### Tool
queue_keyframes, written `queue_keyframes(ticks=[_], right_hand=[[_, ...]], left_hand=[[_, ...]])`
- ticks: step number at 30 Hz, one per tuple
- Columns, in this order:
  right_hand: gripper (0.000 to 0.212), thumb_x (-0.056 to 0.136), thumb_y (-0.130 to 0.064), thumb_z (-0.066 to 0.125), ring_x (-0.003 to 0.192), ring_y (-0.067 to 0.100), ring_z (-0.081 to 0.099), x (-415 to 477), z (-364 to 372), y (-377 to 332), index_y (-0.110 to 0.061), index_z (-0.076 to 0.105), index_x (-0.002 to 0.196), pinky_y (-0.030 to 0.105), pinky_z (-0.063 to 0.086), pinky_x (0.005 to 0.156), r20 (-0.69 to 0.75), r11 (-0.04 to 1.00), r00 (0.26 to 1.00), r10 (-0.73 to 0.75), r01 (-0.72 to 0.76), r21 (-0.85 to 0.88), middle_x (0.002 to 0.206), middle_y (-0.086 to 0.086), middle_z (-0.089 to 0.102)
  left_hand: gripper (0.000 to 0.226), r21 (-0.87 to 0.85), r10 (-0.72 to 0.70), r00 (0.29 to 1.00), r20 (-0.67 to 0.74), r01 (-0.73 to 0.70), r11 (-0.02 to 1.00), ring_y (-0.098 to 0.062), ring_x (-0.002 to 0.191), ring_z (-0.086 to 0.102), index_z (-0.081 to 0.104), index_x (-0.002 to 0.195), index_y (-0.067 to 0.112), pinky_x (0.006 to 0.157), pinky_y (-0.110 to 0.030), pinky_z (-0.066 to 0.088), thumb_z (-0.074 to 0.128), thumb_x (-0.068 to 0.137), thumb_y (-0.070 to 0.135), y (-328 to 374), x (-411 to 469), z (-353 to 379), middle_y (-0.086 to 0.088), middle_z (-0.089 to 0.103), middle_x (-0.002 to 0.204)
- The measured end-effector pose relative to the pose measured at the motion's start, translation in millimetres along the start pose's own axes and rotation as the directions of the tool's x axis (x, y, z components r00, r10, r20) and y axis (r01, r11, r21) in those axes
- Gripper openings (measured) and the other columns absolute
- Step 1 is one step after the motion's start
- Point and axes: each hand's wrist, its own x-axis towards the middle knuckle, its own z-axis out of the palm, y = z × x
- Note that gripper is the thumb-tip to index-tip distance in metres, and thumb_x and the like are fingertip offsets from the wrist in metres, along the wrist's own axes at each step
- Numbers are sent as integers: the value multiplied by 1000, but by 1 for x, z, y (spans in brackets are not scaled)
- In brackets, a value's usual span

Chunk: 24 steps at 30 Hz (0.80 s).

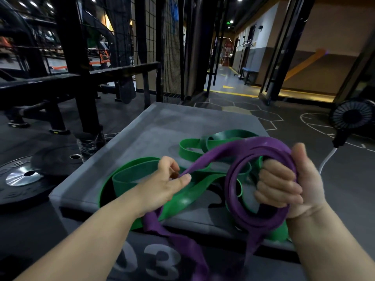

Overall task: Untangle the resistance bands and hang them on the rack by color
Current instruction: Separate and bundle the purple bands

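While my right hand [288,185] is fisted round coils of the purple band [233,149], my left hand [162,185] pinches one strand of it, thumb against fingers. Green bands [132,173] lie tangled on the grey box [162,122] near its front edge. The purple tail hangs over that edge.

The scene is taken in by a single wide-angle view, worn at head height and aimed forward and down. The left hand [162,185] and right hand [288,183], with the purple band [233,150] gripped in both, are caught close up, the forearms entering from the bottom edge. The grey box [142,136] is framed just beneath, while the floor [304,159], a black steel frame [75,57] and a corridor [227,74] are seen farther off.
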Motion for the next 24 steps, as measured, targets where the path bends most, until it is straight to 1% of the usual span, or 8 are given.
queue_keyframes(ticks=[3,6,10,14,16,18,21,24], right_hand=[[41,96,-49,48,45,14,42,-6,7,-8,-16,44,74,26,36,57,75,999,996,-42,40,30,47,-5,38],[39,95,-50,49,55,16,45,-8,13,-14,-17,44,74,28,36,62,-5,995,995,-99,99,-9,47,-7,32],[33,95,-41,55,60,13,43,-7,15,-16,-12,53,81,29,36,66,-59,988,987,-150,152,35,62,-3,43],[26,94,-34,60,58,9,44,-7,14,-19,-12,52,82,26,38,63,-26,976,982,-185,187,109,66,-5,45],[27,93,-34,60,57,8,44,-7,13,-21,-10,53,83,24,38,61,-22,967,980,-200,201,159,66,-6,45],[27,93,-33,60,57,8,44,-7,13,-23,-9,54,84,24,39,61,-36,955,977,-212,215,203,66,-6,45],[18,93,-27,60,59,7,42,-8,13,-23,-12,50,89,24,39,63,-76,946,969,-234,245,213,69,-6,43],[12,93,-18,56,63,8,39,-8,13,-23,-15,45,95,23,38,67,-133,940,962,-240,264,214,73,-5,40]], left_hand=[[19,147,57,997,43,-63,987,-10,66,51,46,90,32,70,-35,45,49,92,51,-3,1,3,3,55,72],[17,160,50,992,113,-68,985,-6,66,48,58,79,33,69,-31,40,56,95,38,-6,-1,7,10,55,69],[23,-323,-2,969,248,84,943,-9,63,53,56,79,14,64,-20,43,46,100,16,1,-7,19,3,59,66],[23,-584,6,956,292,174,793,-8,52,33,45,89,12,51,-20,32,58,92,30,3,-8,24,2,41,66],[44,-473,17,951,310,138,870,-6,55,38,44,105,14,52,-20,35,71,76,35,2,-8,23,5,47,70],[45,-324,23,940,340,94,941,-5,60,44,41,109,16,57,-21,39,71,77,27,0,-10,29,4,50,76],[6,-393,-4,959,282,119,912,-6,59,48,48,102,10,56,-20,40,51,99,15,3,-12,42,5,59,72],[16,-508,-17,978,209,124,853,-10,65,58,58,103,13,61,-24,46,42,101,17,7,-11,45,3,67,76]])
